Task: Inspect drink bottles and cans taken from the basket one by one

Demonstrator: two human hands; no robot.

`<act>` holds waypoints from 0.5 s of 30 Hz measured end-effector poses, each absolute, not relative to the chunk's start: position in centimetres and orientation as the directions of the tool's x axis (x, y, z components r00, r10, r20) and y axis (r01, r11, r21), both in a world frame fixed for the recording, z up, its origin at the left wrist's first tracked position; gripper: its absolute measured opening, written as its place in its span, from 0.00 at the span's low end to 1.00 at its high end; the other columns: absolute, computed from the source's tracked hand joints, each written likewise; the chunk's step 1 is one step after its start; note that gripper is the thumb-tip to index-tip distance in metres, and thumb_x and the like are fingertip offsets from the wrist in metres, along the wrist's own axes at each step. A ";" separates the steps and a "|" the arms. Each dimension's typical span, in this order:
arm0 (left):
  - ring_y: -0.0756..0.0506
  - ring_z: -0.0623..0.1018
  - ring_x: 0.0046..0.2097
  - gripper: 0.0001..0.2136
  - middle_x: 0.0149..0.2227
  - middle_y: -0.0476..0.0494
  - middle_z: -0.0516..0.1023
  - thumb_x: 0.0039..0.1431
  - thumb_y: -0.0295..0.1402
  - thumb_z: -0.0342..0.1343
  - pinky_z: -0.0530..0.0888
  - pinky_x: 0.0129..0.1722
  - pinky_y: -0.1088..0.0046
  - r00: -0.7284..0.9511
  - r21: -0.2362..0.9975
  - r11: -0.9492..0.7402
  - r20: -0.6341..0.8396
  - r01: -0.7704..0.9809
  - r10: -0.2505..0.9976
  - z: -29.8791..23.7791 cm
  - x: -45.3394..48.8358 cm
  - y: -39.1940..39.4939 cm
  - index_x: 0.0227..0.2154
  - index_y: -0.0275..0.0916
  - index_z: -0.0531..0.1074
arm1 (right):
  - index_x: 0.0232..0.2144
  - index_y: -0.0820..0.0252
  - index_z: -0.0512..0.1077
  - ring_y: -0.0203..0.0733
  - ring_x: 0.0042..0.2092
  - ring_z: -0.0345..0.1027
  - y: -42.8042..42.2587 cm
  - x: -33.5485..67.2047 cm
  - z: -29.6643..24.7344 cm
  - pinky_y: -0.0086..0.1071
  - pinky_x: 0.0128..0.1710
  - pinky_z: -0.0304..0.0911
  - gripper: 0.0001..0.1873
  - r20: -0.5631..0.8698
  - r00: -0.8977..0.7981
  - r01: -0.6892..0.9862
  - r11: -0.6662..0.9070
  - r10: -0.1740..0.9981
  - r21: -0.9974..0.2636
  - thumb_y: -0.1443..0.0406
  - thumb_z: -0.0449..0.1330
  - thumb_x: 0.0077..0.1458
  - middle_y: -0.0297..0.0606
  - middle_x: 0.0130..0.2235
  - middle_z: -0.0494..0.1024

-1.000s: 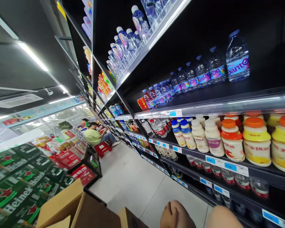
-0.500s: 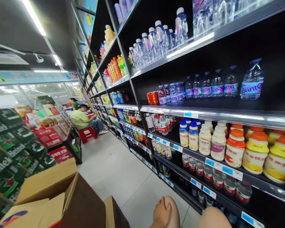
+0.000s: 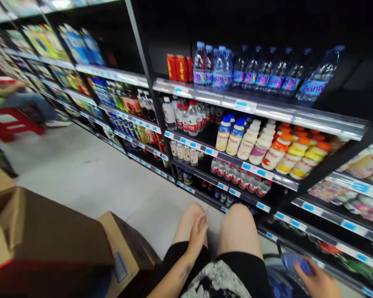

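I am seated facing a black shelf unit, with both bare knees in view. My left hand (image 3: 198, 231) lies flat on my left knee (image 3: 189, 217), fingers stretched out and holding nothing. My right hand (image 3: 315, 280) is low at the bottom right, beside my right thigh, fingers curled around a blurred blue bottle (image 3: 294, 261). More blue packaging (image 3: 275, 285) shows just below it. Straight ahead, the middle shelf carries white and yellow drink bottles with blue and orange caps (image 3: 261, 145). Water bottles with purple-blue labels (image 3: 255, 68) stand on the shelf above.
An open brown cardboard box (image 3: 46, 231) and a smaller carton (image 3: 124, 248) sit on the floor to my left. Light floor tiles (image 3: 90, 174) run along the aisle. Far left, another person sits on a red stool (image 3: 9, 122), blurred. Shelf rails with blue price tags (image 3: 261, 109) jut out ahead.
The view has swung down and to the right. My left hand now rests on my knee, and my right hand with the blue bottle has come into view.
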State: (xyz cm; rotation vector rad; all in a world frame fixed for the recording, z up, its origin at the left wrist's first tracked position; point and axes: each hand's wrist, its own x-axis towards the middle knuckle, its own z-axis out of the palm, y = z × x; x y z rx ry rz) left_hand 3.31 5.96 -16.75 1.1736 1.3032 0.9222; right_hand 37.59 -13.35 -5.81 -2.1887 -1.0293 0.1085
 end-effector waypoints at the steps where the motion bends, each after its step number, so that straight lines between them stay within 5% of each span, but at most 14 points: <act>1: 0.38 0.72 0.59 0.23 0.58 0.35 0.72 0.56 0.42 0.54 0.67 0.59 0.62 0.209 0.954 0.299 -0.289 -0.018 0.934 -16.8 4.2 4.7 0.53 0.36 0.70 | 0.24 0.40 0.76 0.54 0.17 0.66 -13.5 37.9 -4.9 0.41 0.17 0.57 0.12 0.230 0.663 0.678 -0.441 0.712 -0.588 0.46 0.66 0.37 0.32 0.16 0.69; 5: 0.40 0.78 0.46 0.22 0.49 0.34 0.78 0.50 0.47 0.61 0.73 0.44 0.65 0.569 0.766 0.630 -0.462 -0.131 0.680 -16.0 6.2 2.3 0.42 0.35 0.75 | 0.28 0.52 0.79 0.42 0.17 0.62 -11.7 35.7 -0.1 0.35 0.20 0.58 0.14 0.476 0.571 0.797 -0.310 0.669 -0.519 0.51 0.65 0.43 0.31 0.16 0.67; 9: 0.44 0.78 0.39 0.22 0.45 0.35 0.79 0.57 0.48 0.55 0.71 0.38 0.70 0.675 0.641 0.718 -0.404 -0.273 0.617 -14.8 5.5 3.3 0.44 0.33 0.73 | 0.26 0.57 0.79 0.35 0.18 0.60 -9.3 31.2 4.1 0.28 0.18 0.55 0.09 0.587 0.485 0.719 0.086 0.648 -0.689 0.59 0.69 0.42 0.33 0.22 0.74; 12: 0.41 0.78 0.41 0.26 0.42 0.35 0.79 0.58 0.52 0.52 0.71 0.42 0.67 0.792 0.548 0.791 -0.340 -0.272 0.508 -14.1 4.6 3.0 0.47 0.33 0.72 | 0.24 0.58 0.78 0.33 0.18 0.58 -7.4 28.4 5.8 0.26 0.16 0.51 0.09 0.534 0.500 0.451 0.321 0.682 -0.833 0.59 0.67 0.40 0.33 0.21 0.74; 15: 0.37 0.78 0.46 0.35 0.43 0.35 0.80 0.47 0.59 0.60 0.69 0.50 0.60 0.875 0.510 0.822 -0.242 -0.253 0.419 -13.5 3.8 1.5 0.48 0.32 0.71 | 0.24 0.60 0.78 0.34 0.20 0.60 -4.9 26.0 5.8 0.26 0.19 0.53 0.09 0.333 0.412 0.223 0.261 0.848 -0.939 0.60 0.64 0.42 0.34 0.22 0.74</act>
